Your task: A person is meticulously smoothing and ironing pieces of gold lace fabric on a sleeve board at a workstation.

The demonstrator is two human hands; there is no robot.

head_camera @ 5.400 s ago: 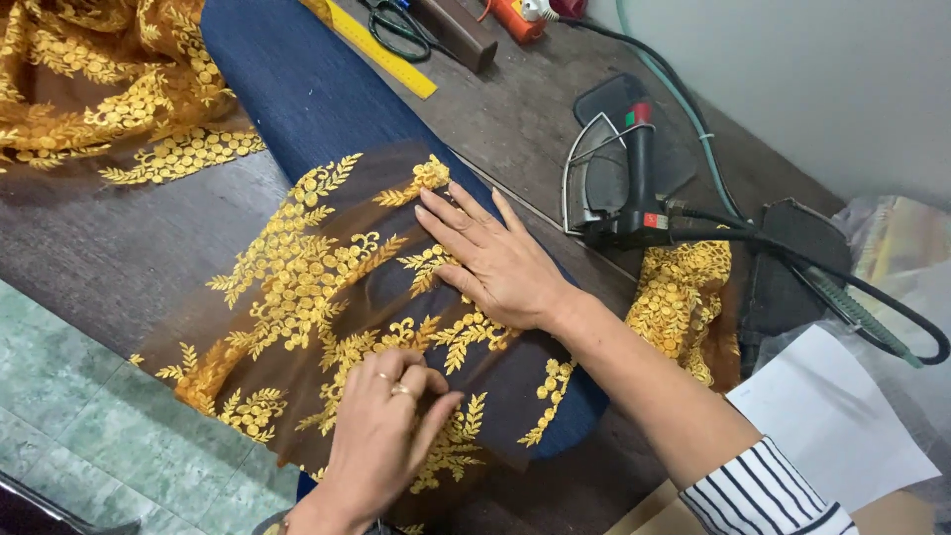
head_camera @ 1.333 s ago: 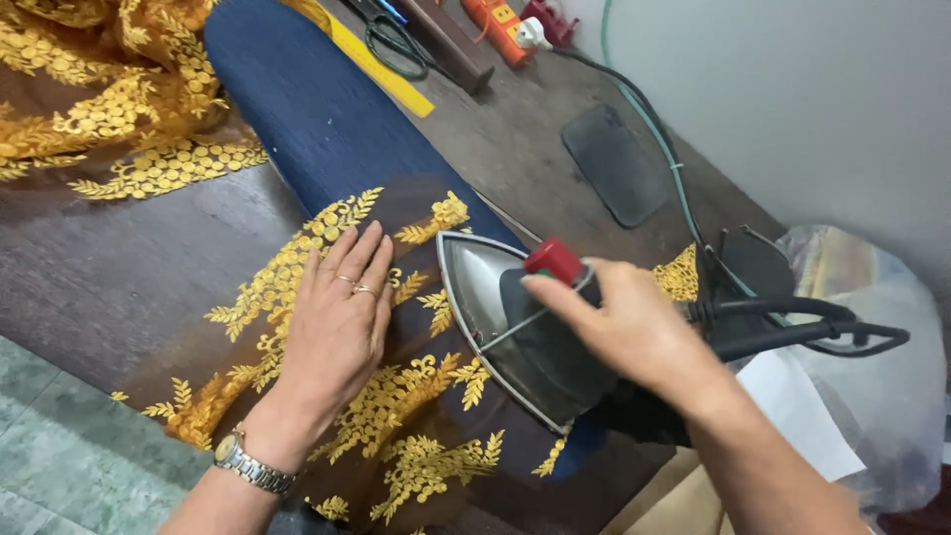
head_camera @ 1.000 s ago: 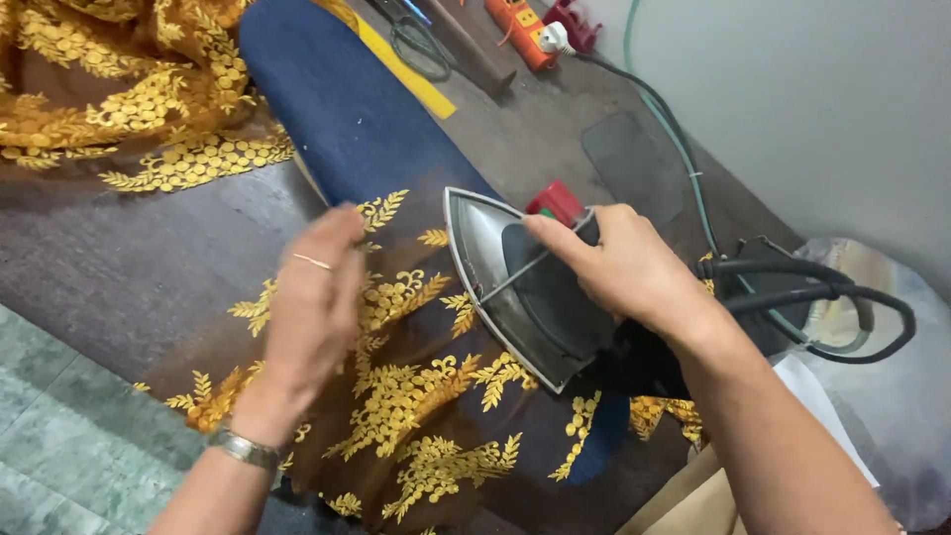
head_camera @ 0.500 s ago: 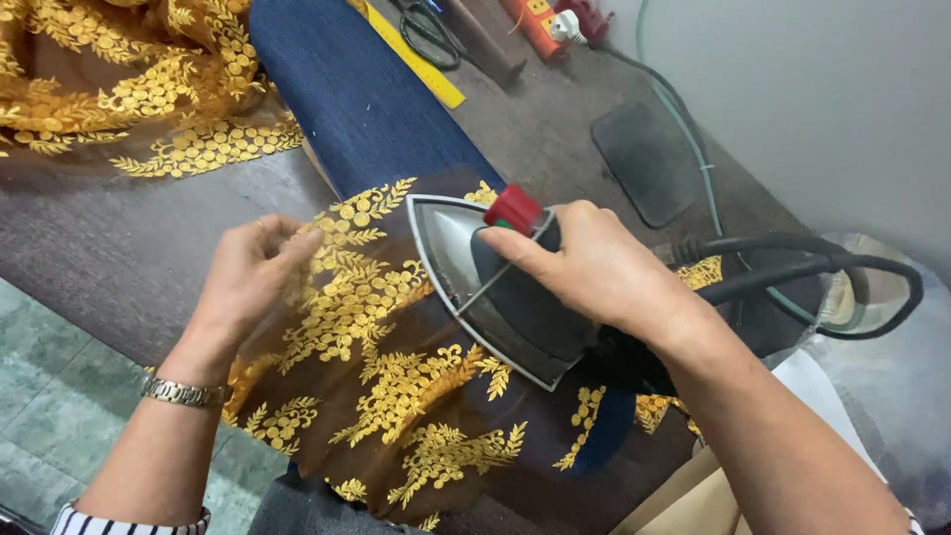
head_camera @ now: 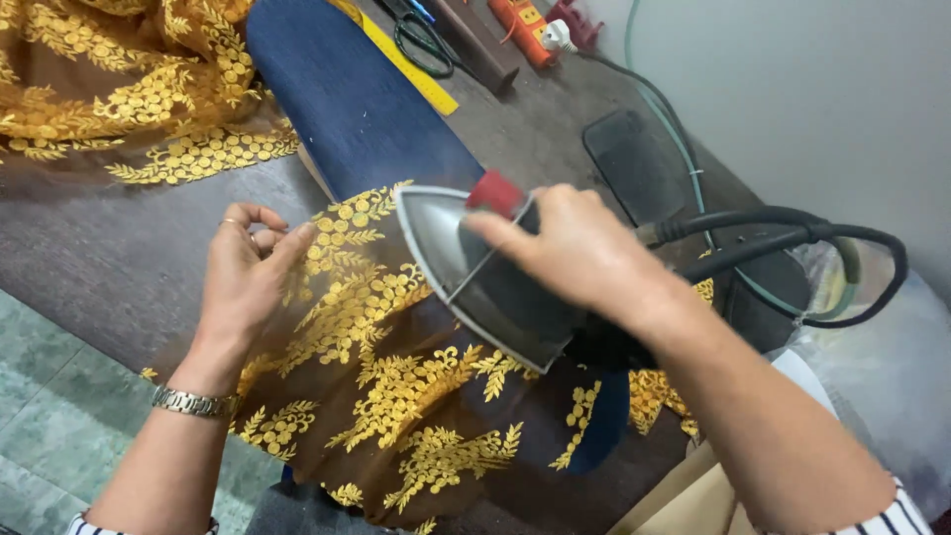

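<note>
While our right hand [head_camera: 584, 253] grips the handle of the grey iron [head_camera: 485, 277], closed around it with the thumb lying toward the red knob [head_camera: 495, 191] at the front, the pressing step is in hand. We hold the iron tilted so its soleplate faces partly up and to the left, its nose over the brown sheer fabric [head_camera: 396, 396] with gold leaf embroidery. That fabric is draped across the near end of the blue padded ironing board [head_camera: 347, 109], which lies on the dark wooden desk [head_camera: 99, 267]. Our left hand [head_camera: 248, 272] pinches the fabric's left edge between thumb and curled fingers, pulling it flat beside the iron's nose. We cannot tell whether the soleplate touches the cloth or hangs just above it.

We judge that the next move calls for bringing the soleplate level onto the embroidery and gliding it along the board, while the left hand keeps the cloth taut and clear of the hot edge. The black cord [head_camera: 792, 228] loops off to the right and needs slack so it does not drag. More of the same gold fabric [head_camera: 119, 89] is bunched at the far left; a yellow ruler [head_camera: 411, 69] and scissors [head_camera: 426, 40] lie beyond the board.
</note>
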